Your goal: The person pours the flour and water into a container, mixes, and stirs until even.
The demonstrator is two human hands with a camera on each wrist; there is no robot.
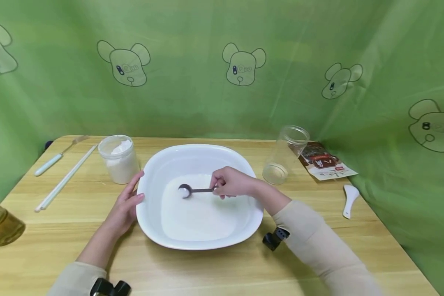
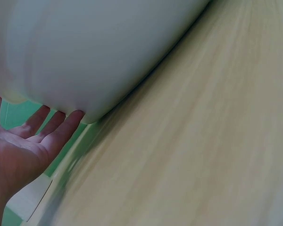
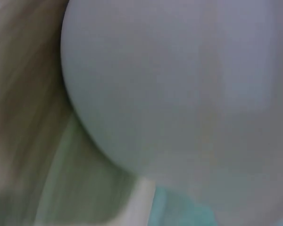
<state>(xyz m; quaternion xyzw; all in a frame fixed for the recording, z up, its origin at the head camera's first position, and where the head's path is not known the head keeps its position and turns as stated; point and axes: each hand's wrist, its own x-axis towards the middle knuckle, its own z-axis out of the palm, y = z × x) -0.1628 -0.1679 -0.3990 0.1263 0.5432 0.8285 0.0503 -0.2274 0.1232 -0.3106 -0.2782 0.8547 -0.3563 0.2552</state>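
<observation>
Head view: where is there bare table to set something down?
Bare tabletop lies nearside of the white basin, between the sleeves; between the white chopsticks and left hand; and between the right sleeve and white spoon. Crowded: back left, with fork and powder jar; back right, with clear jar and packet.

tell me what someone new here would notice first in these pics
Probably the big white basin in the middle of the wooden table, with the left hand touching its left side. Over it, the right hand holds a dark spoon carrying something white. Behind hangs a green cloth printed with cartoon animal heads.
</observation>
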